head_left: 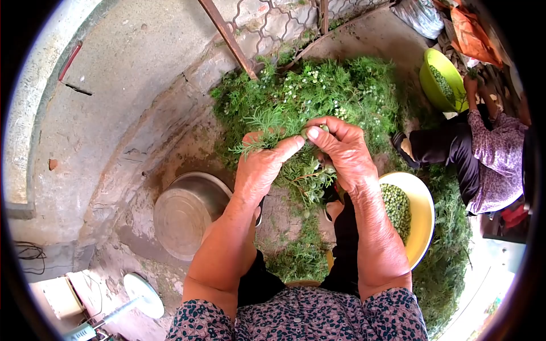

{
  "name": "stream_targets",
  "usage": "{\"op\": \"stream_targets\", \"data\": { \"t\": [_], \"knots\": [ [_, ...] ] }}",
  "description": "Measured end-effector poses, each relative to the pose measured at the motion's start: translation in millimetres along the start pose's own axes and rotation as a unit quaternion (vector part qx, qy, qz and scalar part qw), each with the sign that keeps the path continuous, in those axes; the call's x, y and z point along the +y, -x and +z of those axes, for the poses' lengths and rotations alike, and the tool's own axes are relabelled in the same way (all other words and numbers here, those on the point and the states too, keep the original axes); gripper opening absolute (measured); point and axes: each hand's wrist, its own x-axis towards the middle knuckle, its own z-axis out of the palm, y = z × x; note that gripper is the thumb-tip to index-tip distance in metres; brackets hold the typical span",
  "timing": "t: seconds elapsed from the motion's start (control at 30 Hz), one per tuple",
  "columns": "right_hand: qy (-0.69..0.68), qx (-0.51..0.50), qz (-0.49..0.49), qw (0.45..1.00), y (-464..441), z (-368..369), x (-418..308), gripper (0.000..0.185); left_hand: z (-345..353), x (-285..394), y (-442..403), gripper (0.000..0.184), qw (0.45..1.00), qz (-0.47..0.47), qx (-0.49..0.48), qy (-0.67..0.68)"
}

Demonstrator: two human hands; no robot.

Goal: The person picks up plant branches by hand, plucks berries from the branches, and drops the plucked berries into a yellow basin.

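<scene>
My left hand (264,162) is closed on a green leafy sprig (267,122), thumb pressed against the fingers. Close beside it on the right, my right hand (344,150) pinches at the sprig's end, with a small green berry between thumb and fingers. More stems with berries (310,176) hang below the two hands. Behind them lies a large heap of green branches (341,85) with pale berries. A yellow bowl (424,219), partly hidden by my right forearm, holds many round green berries (395,210).
An upturned metal pot (185,213) stands at the left. On the right sits a co-worker (495,159) beside a yellow-green bowl (430,85) of berries. A rusty metal bar (227,37) leans at the top. A white fan (145,295) is at lower left.
</scene>
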Motion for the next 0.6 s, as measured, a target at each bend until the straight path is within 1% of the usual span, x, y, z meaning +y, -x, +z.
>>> {"op": "stream_targets", "data": {
  "t": [0.03,0.1,0.13,0.2,0.23,0.3,0.33,0.37,0.4,0.43,0.47,0.53,0.57,0.6],
  "knots": [
    [0.016,0.003,0.016,1.000,0.9,0.5,-1.3,0.014,-0.3,-0.1,0.0,0.020,1.000,-0.001,0.000,0.000],
    [0.033,0.016,0.009,0.999,0.5,0.3,0.4,0.015,0.0,1.0,0.0,0.020,0.999,0.027,-0.020,-0.011],
    [-0.025,-0.002,0.042,0.999,-0.8,-2.1,0.8,0.016,0.0,3.0,0.2,0.020,0.999,0.026,-0.020,-0.011],
    [-0.119,-0.032,0.088,0.989,-2.8,-6.8,4.6,0.019,-0.2,6.9,1.3,0.020,0.999,-0.021,-0.042,0.028],
    [-0.119,-0.032,0.089,0.988,-3.1,-7.9,4.6,0.019,0.0,6.3,1.2,0.020,0.999,-0.022,-0.042,0.028],
    [-0.178,-0.023,0.124,0.976,-4.0,-9.7,4.0,0.019,0.6,5.1,0.7,0.020,0.996,-0.016,-0.066,0.054],
    [-0.204,-0.004,0.119,0.972,-6.3,-11.7,8.1,0.019,0.7,6.4,0.6,0.020,0.996,-0.016,-0.066,0.055],
    [-0.204,-0.003,0.119,0.972,-7.3,-15.0,8.3,0.019,0.8,8.9,0.4,0.021,0.999,-0.032,-0.024,0.024],
    [-0.198,0.024,0.080,0.977,-7.2,-19.8,7.4,0.019,0.7,10.9,0.1,0.022,0.999,-0.048,0.017,-0.005],
    [-0.191,0.051,0.042,0.979,-5.7,-25.4,5.6,0.020,0.2,8.4,-2.0,0.025,0.997,-0.047,0.048,0.025],
    [-0.173,0.077,0.028,0.982,-2.7,-31.7,0.9,0.020,-4.1,6.2,-5.8,0.027,0.996,-0.051,0.061,0.042],
    [-0.123,0.111,0.005,0.986,0.3,-51.0,-2.0,0.019,-10.2,8.1,-8.9,0.028,0.994,-0.052,0.080,0.060],
    [-0.092,0.136,-0.007,0.986,2.3,-60.6,-3.3,0.019,-8.3,9.0,-9.2,0.032,0.988,-0.050,0.115,0.088],
    [-0.098,0.138,-0.005,0.986,3.7,-72.3,-4.4,0.019,-7.4,10.5,-9.5,0.035,0.981,-0.048,0.147,0.116]
  ]
}}
